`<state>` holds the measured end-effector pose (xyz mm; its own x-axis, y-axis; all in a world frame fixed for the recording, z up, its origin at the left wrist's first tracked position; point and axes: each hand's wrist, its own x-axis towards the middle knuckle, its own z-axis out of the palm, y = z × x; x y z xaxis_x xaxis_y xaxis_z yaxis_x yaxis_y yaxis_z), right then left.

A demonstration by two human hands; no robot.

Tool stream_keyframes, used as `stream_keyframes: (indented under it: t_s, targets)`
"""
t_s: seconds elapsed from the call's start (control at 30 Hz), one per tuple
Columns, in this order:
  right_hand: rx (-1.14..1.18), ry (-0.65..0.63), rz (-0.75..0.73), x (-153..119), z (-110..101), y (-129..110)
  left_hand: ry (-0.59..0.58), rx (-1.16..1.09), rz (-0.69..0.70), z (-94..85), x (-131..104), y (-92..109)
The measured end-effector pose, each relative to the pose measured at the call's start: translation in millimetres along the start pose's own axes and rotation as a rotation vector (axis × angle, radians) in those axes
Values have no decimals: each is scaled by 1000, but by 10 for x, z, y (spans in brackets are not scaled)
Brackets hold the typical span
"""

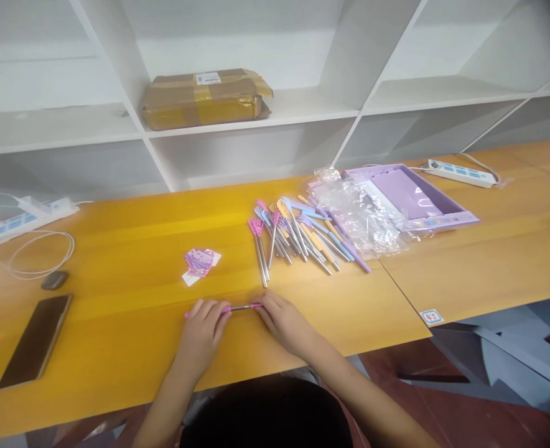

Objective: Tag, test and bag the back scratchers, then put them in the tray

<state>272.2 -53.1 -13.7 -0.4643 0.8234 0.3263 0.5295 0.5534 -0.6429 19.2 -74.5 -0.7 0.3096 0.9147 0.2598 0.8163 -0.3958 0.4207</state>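
A pink back scratcher with a thin metal shaft lies level between my hands, close over the table's front part. My left hand is closed around its pink handle, whose end sticks out to the left. The fingers of my right hand pinch the other pink end and hide most of it. Just beyond my right hand lies a pile of back scratchers in pink, blue, purple and orange with silvery shafts. Small printed cards lie in a loose heap beyond my left hand.
A purple box with crumpled clear plastic stands at the back right. Power strips lie at both sides. A dark phone and a small grey object are at left. A taped carton sits on the shelf.
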Motion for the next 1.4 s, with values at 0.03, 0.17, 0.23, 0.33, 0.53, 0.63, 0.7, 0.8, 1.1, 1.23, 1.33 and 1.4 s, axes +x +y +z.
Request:
stream_keyframes:
  t_s: [0.03,0.17,0.23,0.33,0.53,0.63,0.7,0.8,1.1,1.23,1.33,1.4]
  targets:
    - [1,-6,11,4,2,-7,-4,-1,-5,-2,-6,1]
    - [13,-12,20,6,7,-7,-7,-13,-10,-9,-8,6]
    - [19,-7,25,2,6,-4,8,-19,-3,-7,-4,7]
    - [37,17,33,-3,0,-13,29,-31,4,0,-3,5]
    - [76,165,29,7,-12,25,48,-110,-21,-18,-3,-2]
    - [104,288,30,15,0,74,69,-134,-41,-25,7,-1]
    - [134,351,45,14,19,75,64,-141,-65,-12,9,-7]
    - [200,373,88,7,-6,25,-12,-136,-99,31,-2,-31]
    - [-450,633,461,296,-1514,828,-136,-119,-215,75,-28,-49]
    - [-889,541,787,369,-1972,1419,-133,-140,-222,92,-29,-43]
    - [-919,426,831,347,-2002,1622,-115,-163,-236,100,-27,-40]
    - [-880,430,819,325,-1990,1677,-107,-168,-240,102,-29,-38]
